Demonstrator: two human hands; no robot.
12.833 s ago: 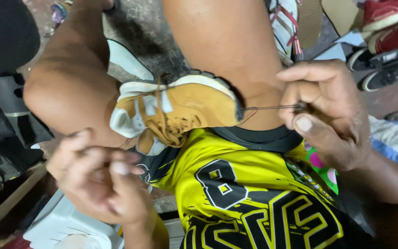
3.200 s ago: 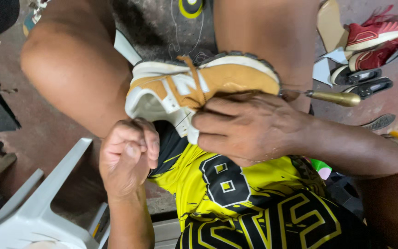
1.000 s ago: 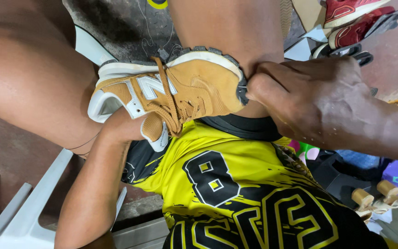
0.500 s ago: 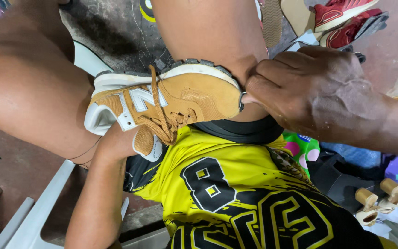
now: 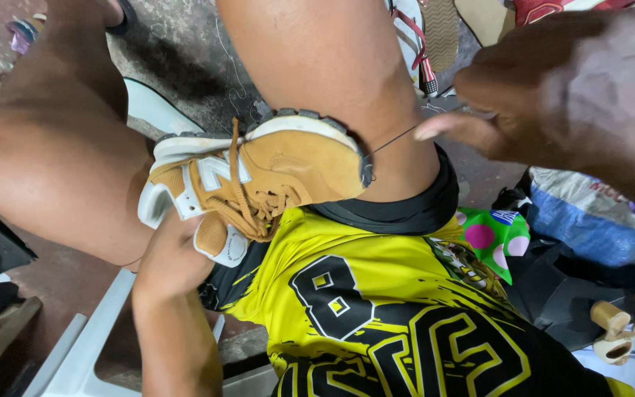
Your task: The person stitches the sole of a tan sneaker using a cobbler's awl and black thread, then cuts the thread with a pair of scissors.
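Observation:
A tan suede sneaker (image 5: 288,165) with a white sole and tan laces lies on its side, wedged between my bare knees above my yellow and black jersey. My left forearm runs up to the sneaker's opening. There my left hand (image 5: 174,254) goes inside, fingers hidden. My right hand (image 5: 553,95), blurred, is up at the right. Its fingertips pinch a thin dark thread (image 5: 395,138) that runs taut from the sneaker's toe edge.
A white plastic chair (image 5: 75,353) stands at the lower left. Flip-flops (image 5: 420,44) and a red shoe (image 5: 553,9) lie on the concrete floor at the top. A green spotted bag (image 5: 494,239), a blue sack (image 5: 589,220) and wooden spools (image 5: 615,323) sit at the right.
My right hand has drawn away from the sneaker's toe, up and to the right, and the thread is now stretched tight. My left hand stays inside the sneaker.

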